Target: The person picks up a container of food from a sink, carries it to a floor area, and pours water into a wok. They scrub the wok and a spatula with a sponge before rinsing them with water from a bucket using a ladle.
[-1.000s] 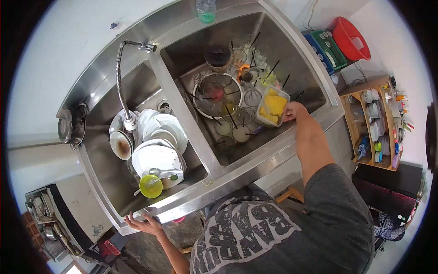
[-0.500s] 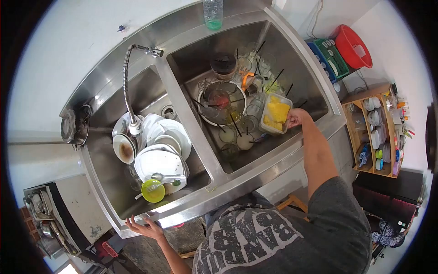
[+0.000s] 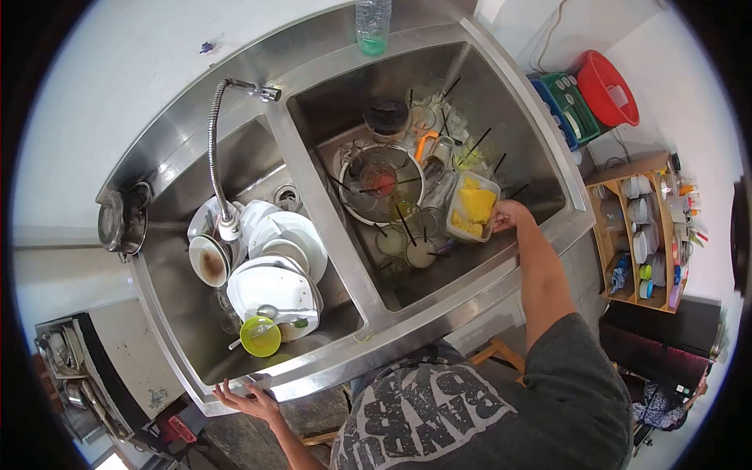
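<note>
My right hand (image 3: 509, 215) grips the near right rim of a clear plastic container (image 3: 456, 228) over the right sink basin. Inside it lie yellow, sponge-like pieces (image 3: 476, 205). Around and below the container are glasses (image 3: 421, 252) with black straws, and a round white-rimmed bowl (image 3: 424, 186) holding more glasses. An orange handle-like item (image 3: 426, 144) sticks up among them. Far to the left, my left hand (image 3: 252, 402) rests at the sink's front edge, fingers spread and holding nothing. Nearest to it in the left basin is a lime-green bowl (image 3: 261, 337) with cutlery.
White plates (image 3: 266, 290) are stacked in the left basin beneath a hanging flexible faucet (image 3: 215, 149). A steel divider (image 3: 329, 227) separates the basins. A bottle with green liquid (image 3: 373, 31) stands on the back ledge. A metal pot (image 3: 125, 219) sits left; a red basin (image 3: 607, 88) and wooden dish rack (image 3: 638, 235) are right.
The whole view has shifted slightly. My right hand stays on the container at the same place over the basin, and my left hand remains at the sink edge.
</note>
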{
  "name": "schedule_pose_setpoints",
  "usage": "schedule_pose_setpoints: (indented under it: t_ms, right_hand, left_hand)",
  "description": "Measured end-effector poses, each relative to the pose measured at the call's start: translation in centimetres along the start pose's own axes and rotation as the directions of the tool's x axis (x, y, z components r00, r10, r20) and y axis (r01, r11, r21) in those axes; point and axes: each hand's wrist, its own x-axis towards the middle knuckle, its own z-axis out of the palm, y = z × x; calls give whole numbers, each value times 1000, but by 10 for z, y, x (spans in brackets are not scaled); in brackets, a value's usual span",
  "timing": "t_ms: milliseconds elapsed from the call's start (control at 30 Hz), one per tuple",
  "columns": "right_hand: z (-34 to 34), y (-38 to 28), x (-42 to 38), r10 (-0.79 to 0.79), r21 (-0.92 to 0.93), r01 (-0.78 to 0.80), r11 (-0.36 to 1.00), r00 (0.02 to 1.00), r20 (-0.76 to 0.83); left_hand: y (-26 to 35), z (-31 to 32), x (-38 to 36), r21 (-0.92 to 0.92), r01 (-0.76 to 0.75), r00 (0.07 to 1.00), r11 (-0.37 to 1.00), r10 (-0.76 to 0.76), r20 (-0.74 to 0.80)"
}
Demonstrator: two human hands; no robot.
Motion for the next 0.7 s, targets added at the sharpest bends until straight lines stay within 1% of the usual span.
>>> schedule_pose_setpoints:
  t_ms: [67,167,267,367,467,500,533,567,600,700]
  right_hand:
    - [5,-4,-16,-17,34,17,999,1000,-5]
    - [6,-13,-29,-47,-43,45,998,998,-35]
    - [12,-24,-66,-143,-85,137,987,987,-73]
    - [5,-22,-77,-300,-19,299,954,954,-28]
    - [21,-44,-124,-411,-70,408,910,910,-52]
    - [23,-51,-138,-443,-135,432,892,894,-71]
    - [27,-57,-150,-471,-204,449,870,879,-75]
    - [34,-63,-168,-518,-211,497,841,853,-55]
    - [44,-69,-187,-563,-214,545,811,826,-28]
    - [69,-87,-239,-609,-250,610,752,788,92]
  left_hand:
    - [3,-3,2,26,-8,1000,1000,7,17]
    - [1,-2,1,26,-2,1000,1000,1,25]
    - [-1,-3,0,62,10,999,998,-12,35]
    - [-1,-2,1,43,12,999,999,-13,33]
    - [-1,-2,0,49,21,1000,999,-22,22]
    - [-2,-3,0,79,10,1000,997,-11,22]
    - [-4,0,-2,-5,49,999,999,-49,8]
    - [-2,-2,-2,41,73,997,997,-74,38]
    - [7,-4,1,5,97,994,995,-98,52]
    - [7,-4,1,-1,60,998,998,-60,24]
